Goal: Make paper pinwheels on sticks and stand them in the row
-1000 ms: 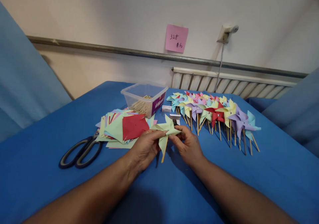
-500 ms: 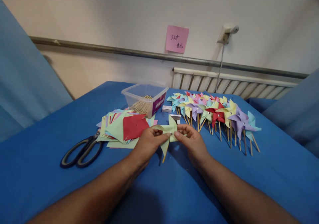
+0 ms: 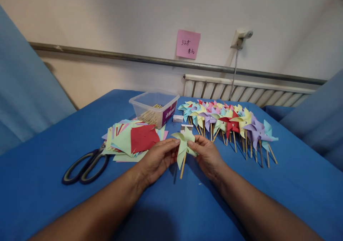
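A light green paper pinwheel (image 3: 184,143) on a wooden stick is pinched between both hands just above the blue table. My left hand (image 3: 157,158) grips its left blade with thumb and fingers. My right hand (image 3: 205,154) holds its right side near the centre. The stick points down toward the table between the two hands. A row of several finished pinwheels (image 3: 227,121) in mixed colours lies to the right, sticks toward me.
A stack of coloured paper squares (image 3: 131,139) with a red one on top lies left of my hands. Black scissors (image 3: 84,165) rest farther left. A clear plastic box (image 3: 154,107) of wooden sticks stands behind the stack, two small white boxes (image 3: 178,118) beside it.
The pinwheel has been turned more upright and its blades folded closer together. Both hands have shifted slightly, still pinching it.
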`<state>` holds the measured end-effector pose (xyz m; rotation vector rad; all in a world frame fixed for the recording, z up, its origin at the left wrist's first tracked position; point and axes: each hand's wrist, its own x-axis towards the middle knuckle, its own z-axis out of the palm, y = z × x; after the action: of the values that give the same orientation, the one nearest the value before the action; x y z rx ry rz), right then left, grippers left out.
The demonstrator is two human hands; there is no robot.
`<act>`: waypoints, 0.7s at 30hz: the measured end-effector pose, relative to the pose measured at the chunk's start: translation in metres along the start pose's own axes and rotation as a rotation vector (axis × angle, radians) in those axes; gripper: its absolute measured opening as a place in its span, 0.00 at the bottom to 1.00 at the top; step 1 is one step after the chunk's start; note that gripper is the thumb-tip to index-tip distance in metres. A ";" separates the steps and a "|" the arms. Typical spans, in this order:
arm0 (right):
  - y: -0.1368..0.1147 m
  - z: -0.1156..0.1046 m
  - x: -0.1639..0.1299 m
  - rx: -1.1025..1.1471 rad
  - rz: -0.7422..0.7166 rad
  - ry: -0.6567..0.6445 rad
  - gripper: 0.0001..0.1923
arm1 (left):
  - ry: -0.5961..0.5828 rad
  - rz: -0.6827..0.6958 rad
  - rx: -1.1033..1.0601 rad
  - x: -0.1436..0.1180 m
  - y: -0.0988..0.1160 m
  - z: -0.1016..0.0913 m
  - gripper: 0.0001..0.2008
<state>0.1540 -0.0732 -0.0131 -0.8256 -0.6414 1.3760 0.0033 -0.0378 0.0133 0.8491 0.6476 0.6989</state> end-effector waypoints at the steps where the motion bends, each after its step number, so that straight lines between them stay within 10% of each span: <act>1: -0.001 0.001 0.000 0.014 0.015 0.002 0.13 | 0.001 -0.010 -0.005 0.000 0.000 -0.001 0.07; 21: 0.001 0.003 -0.003 0.036 0.014 0.021 0.12 | 0.040 -0.032 -0.033 -0.001 -0.002 0.003 0.09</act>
<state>0.1507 -0.0761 -0.0114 -0.8154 -0.5939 1.3859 0.0056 -0.0403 0.0133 0.7946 0.6829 0.6968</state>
